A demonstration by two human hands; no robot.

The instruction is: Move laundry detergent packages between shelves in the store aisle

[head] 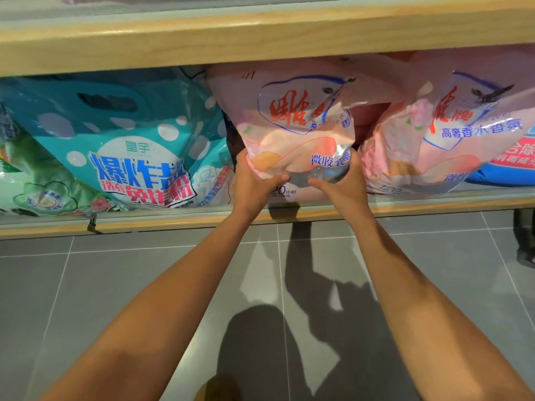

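Note:
A pink detergent bag (292, 123) with red and blue lettering leans on the low shelf (173, 224), its top tucked under the shelf board above. My left hand (254, 180) grips its lower left corner. My right hand (341, 183) grips its lower right corner, thumbs pressed on the front. A second pink detergent bag (434, 134) of the same kind leans just to the right. A teal detergent bag (130, 146) with blue and red lettering stands to the left.
A wooden upper shelf board (260, 41) overhangs the bags. A green bag (34, 180) lies at the far left and a blue and red bag (509, 160) at the far right. Grey floor tiles (115, 285) spread below the shelf, with my shadow on them.

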